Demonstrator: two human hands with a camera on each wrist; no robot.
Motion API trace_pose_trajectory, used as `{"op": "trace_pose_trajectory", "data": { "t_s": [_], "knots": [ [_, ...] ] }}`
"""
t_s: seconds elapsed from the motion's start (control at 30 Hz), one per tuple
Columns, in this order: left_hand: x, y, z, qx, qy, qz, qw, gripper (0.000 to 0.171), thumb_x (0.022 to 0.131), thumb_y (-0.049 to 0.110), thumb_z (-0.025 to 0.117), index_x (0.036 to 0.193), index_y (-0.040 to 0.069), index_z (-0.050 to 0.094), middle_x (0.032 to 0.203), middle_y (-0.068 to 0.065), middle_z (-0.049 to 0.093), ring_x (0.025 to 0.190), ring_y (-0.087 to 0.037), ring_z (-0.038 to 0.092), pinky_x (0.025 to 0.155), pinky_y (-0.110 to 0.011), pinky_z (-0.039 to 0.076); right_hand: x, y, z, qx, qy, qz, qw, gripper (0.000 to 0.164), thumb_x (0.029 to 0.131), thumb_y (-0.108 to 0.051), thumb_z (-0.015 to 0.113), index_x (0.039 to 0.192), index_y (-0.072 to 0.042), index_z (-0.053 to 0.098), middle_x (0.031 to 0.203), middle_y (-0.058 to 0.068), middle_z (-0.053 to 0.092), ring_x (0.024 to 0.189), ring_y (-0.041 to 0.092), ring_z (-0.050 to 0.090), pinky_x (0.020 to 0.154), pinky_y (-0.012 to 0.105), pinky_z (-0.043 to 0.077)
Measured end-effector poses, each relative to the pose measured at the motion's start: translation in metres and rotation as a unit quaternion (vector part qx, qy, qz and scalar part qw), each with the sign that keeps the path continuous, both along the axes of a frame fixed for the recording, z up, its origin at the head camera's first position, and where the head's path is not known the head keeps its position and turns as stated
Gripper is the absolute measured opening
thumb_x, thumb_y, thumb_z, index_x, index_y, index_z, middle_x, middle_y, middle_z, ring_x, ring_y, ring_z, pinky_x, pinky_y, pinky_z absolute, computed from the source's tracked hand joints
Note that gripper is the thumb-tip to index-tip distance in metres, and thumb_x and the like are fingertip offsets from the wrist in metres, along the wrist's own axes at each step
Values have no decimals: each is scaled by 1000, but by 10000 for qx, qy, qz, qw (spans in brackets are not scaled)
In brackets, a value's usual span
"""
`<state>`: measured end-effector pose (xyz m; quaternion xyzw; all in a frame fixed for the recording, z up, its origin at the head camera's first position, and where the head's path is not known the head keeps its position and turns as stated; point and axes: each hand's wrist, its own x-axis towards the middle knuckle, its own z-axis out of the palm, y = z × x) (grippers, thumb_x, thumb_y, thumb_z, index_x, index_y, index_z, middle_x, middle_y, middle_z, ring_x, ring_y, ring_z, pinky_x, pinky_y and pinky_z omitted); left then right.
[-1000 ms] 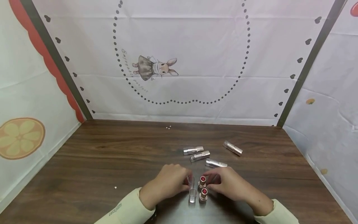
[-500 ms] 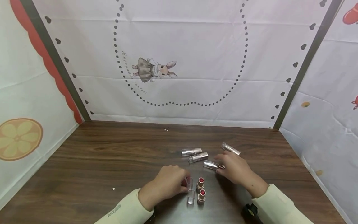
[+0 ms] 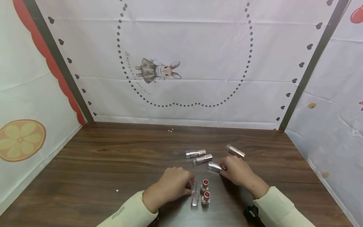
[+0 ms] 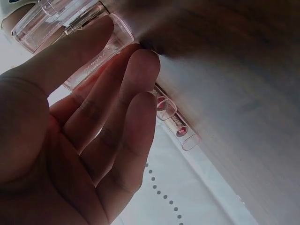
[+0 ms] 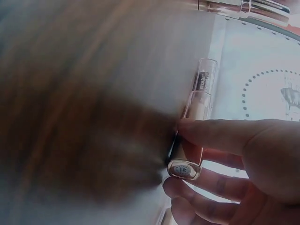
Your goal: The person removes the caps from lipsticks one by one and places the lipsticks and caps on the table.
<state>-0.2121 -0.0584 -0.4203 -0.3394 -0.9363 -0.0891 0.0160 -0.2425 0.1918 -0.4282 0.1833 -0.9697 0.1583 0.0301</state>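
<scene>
Near the front of the table my left hand (image 3: 170, 184) pinches a clear lipstick cap (image 3: 194, 184), thumb on one side and fingers on the other. The cap (image 4: 121, 37) also shows between thumb and fingers in the left wrist view. A second clear cap (image 3: 195, 199) stands just in front of it. To their right, two uncapped lipsticks (image 3: 205, 186) stand upright with red tips showing. My right hand (image 3: 237, 170) grips the base end of a capped lipstick (image 3: 214, 166) lying on its side; its round base label (image 5: 183, 169) faces the right wrist camera.
Two capped lipsticks (image 3: 195, 153) lie close together behind the hands, and another capped lipstick (image 3: 235, 151) lies beyond the right hand. Small white bits (image 3: 170, 130) dot the back of the wooden table (image 3: 127, 148). Printed cloth (image 3: 198, 63) walls in the back and sides.
My right hand has moved away from the standing lipsticks, back and to the right, and has taken hold of a lying capped lipstick. The left hand keeps its place at the clear cap.
</scene>
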Motion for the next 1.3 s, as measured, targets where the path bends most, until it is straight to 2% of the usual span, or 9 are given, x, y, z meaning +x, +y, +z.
{"op": "trace_pose_trajectory", "data": {
  "t_s": [0.17,0.3,0.5,0.73,0.83,0.97,1.03,1.2,1.3],
  "knots": [
    [1,-1,-1,-20,2,28,10000,21,74,29,87,78,23,68,66,14,62,56,-5,52,49,-27,37,5,-2,3,-42,-70,5,10000,18,79,-9,81,75,-18,67,65,-10,56,59,7,47,55,29,40],
    [0,-1,0,52,34,0,10000,19,74,19,87,77,23,69,68,14,64,57,-5,55,49,-27,39,11,-5,8,-165,136,-15,9998,13,78,-11,82,82,-17,71,73,-8,61,67,6,53,61,30,45],
    [1,-1,-1,64,63,40,10000,20,73,15,86,76,24,68,67,13,65,57,-8,56,48,-29,39,21,-11,14,-299,230,-23,9993,17,79,-15,83,94,-14,75,82,-7,65,75,7,60,68,31,50],
    [1,1,-3,105,297,125,9994,18,80,6,74,76,22,69,68,7,68,55,-13,58,45,-32,39,32,-13,23,-409,515,98,9978,19,78,-13,83,95,-15,75,83,-8,64,73,6,59,65,26,48],
    [3,1,-1,62,583,234,9980,20,80,0,70,76,20,69,69,3,69,55,-17,61,44,-34,40,36,-14,28,-427,663,133,9968,21,77,-13,84,96,-16,75,83,-9,64,70,3,55,63,24,46],
    [3,1,10,285,1084,436,9927,14,83,4,66,84,18,69,65,4,65,50,-15,55,41,-31,36,42,-16,36,-500,934,249,9941,23,76,-12,85,97,-16,76,82,-9,63,68,1,52,60,22,44],
    [4,2,17,477,1273,541,9892,13,87,10,65,97,17,71,70,3,68,50,-13,54,42,-28,34,45,-18,39,-513,1044,341,9926,24,76,-11,85,97,-15,76,82,-8,63,67,1,52,60,21,44],
    [15,4,33,739,1469,628,9844,40,91,23,63,130,18,63,98,0,74,62,-15,64,45,-26,37,55,-22,44,-521,1313,575,9883,26,75,-13,86,99,-16,76,85,-8,65,67,-2,52,60,19,45],
    [21,6,39,718,1522,544,9842,44,92,37,66,133,20,61,105,1,73,72,-16,69,48,-29,43,59,-25,47,-506,1464,661,9857,27,75,-14,86,99,-17,76,87,-8,66,66,-3,50,58,19,43]
  ]
}}
